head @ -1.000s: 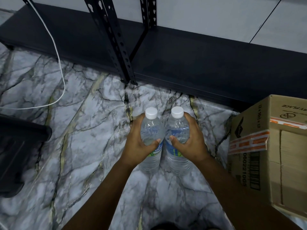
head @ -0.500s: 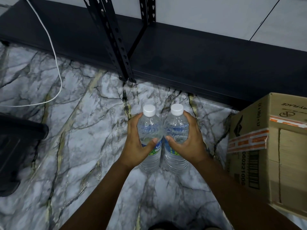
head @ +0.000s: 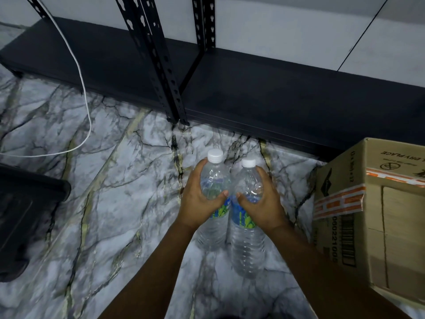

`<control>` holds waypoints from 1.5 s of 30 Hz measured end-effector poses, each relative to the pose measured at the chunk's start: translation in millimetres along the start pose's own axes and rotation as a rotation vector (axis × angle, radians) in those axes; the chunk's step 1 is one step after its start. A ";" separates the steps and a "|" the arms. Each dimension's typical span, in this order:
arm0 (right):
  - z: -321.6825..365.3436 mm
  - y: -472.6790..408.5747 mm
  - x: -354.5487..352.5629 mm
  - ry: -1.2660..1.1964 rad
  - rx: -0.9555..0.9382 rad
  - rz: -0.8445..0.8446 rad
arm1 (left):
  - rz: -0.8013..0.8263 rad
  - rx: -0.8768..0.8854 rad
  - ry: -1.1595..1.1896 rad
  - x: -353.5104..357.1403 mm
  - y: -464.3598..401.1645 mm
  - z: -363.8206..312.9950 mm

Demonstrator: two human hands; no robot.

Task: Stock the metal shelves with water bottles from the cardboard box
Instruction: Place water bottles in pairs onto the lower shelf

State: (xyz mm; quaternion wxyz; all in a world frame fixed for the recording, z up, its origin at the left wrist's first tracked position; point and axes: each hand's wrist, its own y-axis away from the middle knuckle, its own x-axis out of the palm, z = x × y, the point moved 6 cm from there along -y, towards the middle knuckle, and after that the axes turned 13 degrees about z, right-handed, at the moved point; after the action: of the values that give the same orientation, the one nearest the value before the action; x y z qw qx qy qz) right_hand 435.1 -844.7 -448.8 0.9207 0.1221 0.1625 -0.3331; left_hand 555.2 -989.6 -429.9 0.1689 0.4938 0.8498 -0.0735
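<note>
Two clear water bottles with white caps and blue-green labels are held side by side over the marble floor. My left hand (head: 199, 198) grips the left bottle (head: 215, 180) round its upper body. My right hand (head: 264, 201) grips the right bottle (head: 247, 247) the same way. The bottles touch each other. Beyond them runs the black bottom board of the metal shelves (head: 264, 95), bare, with perforated black uprights (head: 158, 65). The cardboard box (head: 372, 217) stands to the right, taped in orange and white.
A white cable (head: 85, 107) hangs down from the shelf and trails left across the marble floor (head: 110, 203). A black object (head: 25, 215) sits at the left edge. A pale wall rises behind the shelves.
Both hands have carried the bottles a little forward toward the shelf, and the left bottle now sits slightly ahead of the right one. The grips are unchanged.
</note>
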 end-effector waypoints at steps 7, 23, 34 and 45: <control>-16.7 23.0 -7.8 -0.069 0.146 -0.028 | 0.141 -0.131 -0.055 22.3 -0.9 4.7; 56.2 30.5 -55.3 -0.083 0.119 -0.004 | 0.072 -0.156 0.039 -3.1 17.5 -82.7; 136.2 41.3 -105.8 -0.097 0.065 -0.043 | 0.041 -0.172 0.021 -27.8 19.4 -162.5; 208.9 58.7 -161.9 -0.115 -0.035 -0.084 | 0.055 -0.104 -0.004 -35.2 2.7 -254.1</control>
State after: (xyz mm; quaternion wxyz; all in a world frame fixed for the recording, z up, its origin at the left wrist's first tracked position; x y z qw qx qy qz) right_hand 401.5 -777.5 -188.7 0.9158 0.0796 0.1202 -0.3749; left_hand 519.0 -942.9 -180.2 0.1982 0.5072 0.8383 -0.0255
